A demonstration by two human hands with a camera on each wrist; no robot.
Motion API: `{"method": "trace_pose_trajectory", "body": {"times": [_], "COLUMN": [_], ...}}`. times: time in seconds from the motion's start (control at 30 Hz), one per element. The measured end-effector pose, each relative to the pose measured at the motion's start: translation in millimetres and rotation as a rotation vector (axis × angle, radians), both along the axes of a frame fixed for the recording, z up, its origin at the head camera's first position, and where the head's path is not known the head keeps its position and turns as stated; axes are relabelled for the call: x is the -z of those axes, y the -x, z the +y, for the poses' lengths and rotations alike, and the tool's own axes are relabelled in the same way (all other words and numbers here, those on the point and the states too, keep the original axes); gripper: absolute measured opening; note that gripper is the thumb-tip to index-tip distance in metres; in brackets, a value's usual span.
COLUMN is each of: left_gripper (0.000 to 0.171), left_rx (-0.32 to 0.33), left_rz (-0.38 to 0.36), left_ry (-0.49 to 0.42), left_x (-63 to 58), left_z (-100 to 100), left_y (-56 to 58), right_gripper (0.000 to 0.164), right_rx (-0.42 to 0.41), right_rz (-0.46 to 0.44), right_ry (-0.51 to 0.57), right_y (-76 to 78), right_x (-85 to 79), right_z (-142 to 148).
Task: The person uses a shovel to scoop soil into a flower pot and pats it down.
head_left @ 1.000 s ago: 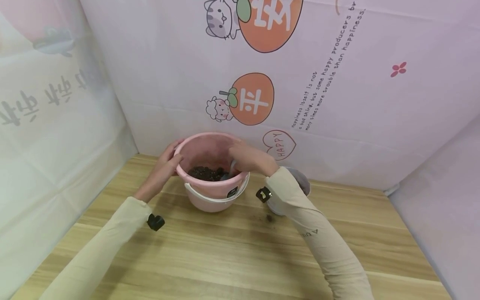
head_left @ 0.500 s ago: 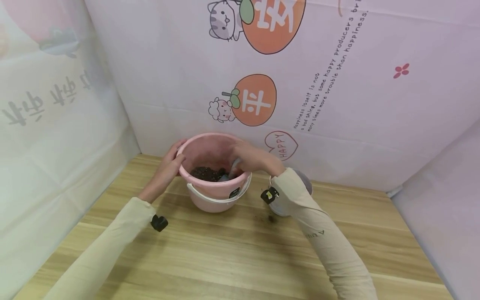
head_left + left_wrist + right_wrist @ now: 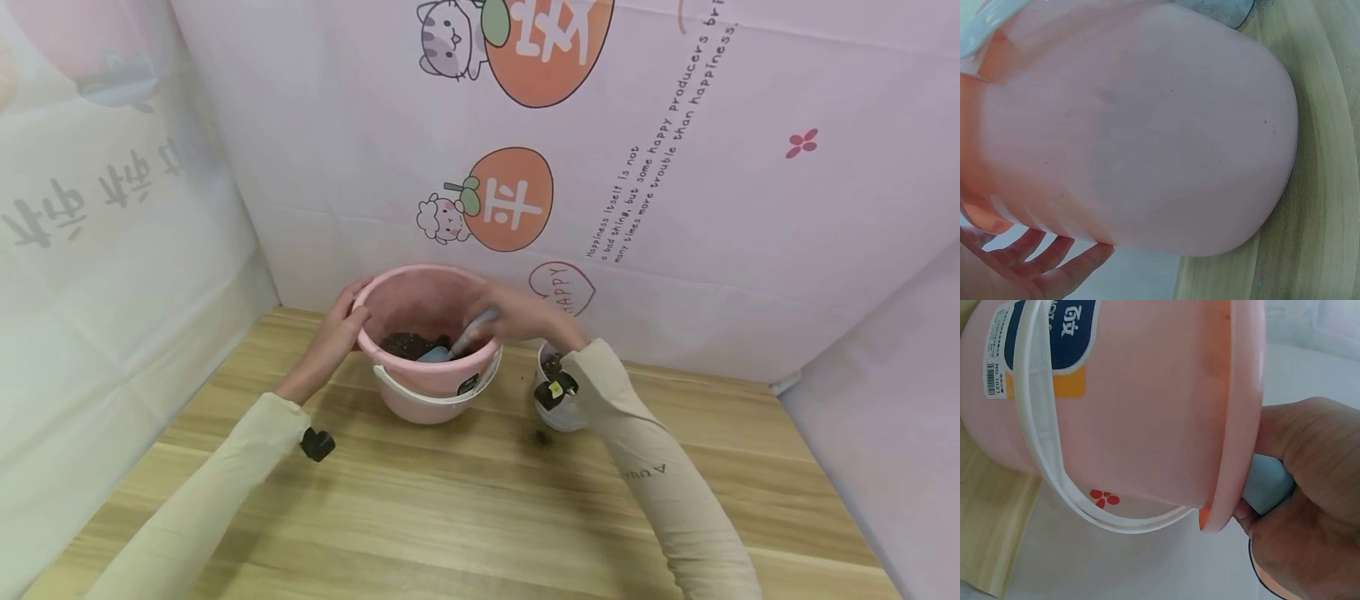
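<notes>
A pink bucket [image 3: 420, 412] with a white handle stands on the table, dark soil [image 3: 402, 345] inside it. My left hand [image 3: 332, 329] grips its left rim, thumb over the edge; in the left wrist view the fingers [image 3: 1075, 265] lie against the outer wall. Over the right rim, my right hand [image 3: 525, 315] holds a small trowel by its grey-blue handle [image 3: 474, 327]. The trowel's light blue blade [image 3: 435, 356] points down into the bucket at the soil. In the right wrist view, thumb and fingers close round the handle [image 3: 1266, 484].
A pale container [image 3: 562, 419] with dark soil [image 3: 552, 364] in it stands right of the bucket, partly hidden by my right wrist. Spilled soil [image 3: 540, 438] lies on the wooden table [image 3: 450, 517] before it. Printed cloth walls [image 3: 337, 167] enclose the table's back and sides.
My right hand has moved right and slightly up, so more of the trowel's handle and blade shows. The soil in the pale container has come into view. My left hand keeps its grip.
</notes>
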State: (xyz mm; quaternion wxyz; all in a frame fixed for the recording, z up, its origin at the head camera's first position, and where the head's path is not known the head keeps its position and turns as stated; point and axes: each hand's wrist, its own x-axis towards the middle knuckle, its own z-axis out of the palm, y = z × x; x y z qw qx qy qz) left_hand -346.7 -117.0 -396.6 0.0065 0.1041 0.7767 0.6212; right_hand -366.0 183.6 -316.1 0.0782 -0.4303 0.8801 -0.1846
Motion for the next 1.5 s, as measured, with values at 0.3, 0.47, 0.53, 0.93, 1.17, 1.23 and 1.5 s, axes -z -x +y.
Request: {"method": "trace_pose_trajectory", "body": {"times": [0.3,0.47,0.53,0.93,1.17,1.23,1.5], "left_gripper": [0.062,0.062,0.062,0.062,0.062,0.062,0.062], "left_rx": [-0.004,-0.006,-0.005,-0.018,-0.022,-0.024,-0.018], "left_rz": [-0.004,-0.004,-0.006,0.033,0.033,0.033,0.025], "left_ry": [0.004,0.009,0.004,0.019,0.020,0.025,0.002], "left_x": [0.5,-1.0,-1.5,-2.0,-1.5,-0.8,-0.9], "left_z": [-1.5,-1.4,-1.4,1.1,-0.5,-1.0,-0.2], "left_y": [0.4,-1.2,-2.0,-3.8,-2.6,-2.0,-1.2], "right_gripper": [0.009,0.010,0.011,0.017,0.023,0.024,0.021], "right_rx": [-0.017,0.019,0.017,0.164,0.218,0.226,0.245], "right_rz": [0.033,0.041,0.043,0.056,0.033,0.041,0.097], "right_ry": [0.036,0.081,0.121,0.302,0.358,0.360,0.394], "right_y": [-0.4,-3.6,-4.0,-10.2,-15.3,-16.3,-16.6], "right_x": [5.7,6.4,7.4,7.0,7.2,8.0,9.6], "right_z": [1.4,4.5,6.6,27.3,38.1,40.9,53.0]}}
